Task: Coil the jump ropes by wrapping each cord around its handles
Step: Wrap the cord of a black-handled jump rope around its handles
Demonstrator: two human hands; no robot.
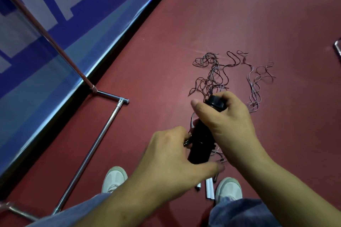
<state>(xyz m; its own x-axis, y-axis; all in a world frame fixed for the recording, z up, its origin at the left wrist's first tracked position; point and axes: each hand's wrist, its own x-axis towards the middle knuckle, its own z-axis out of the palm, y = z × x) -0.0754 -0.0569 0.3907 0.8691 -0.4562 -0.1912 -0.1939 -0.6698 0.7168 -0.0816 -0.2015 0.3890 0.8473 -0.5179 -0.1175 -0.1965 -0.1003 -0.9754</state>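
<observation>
The right hand fingers are clenched round the capped upper end of the black handles, and the left hand fingers curl round their lower end, with thin strands showing just beside both grips. Wrapping looks to be at an early stage: most of the dark cord lies in loose tangles on the floor beyond the right fingertips, so the next move calls for one hand drawing slack taut while the other steadies the handles. No brand shows on them, and the white shapes on the blue banner, well out past the left fingers, are too cropped to read.
</observation>
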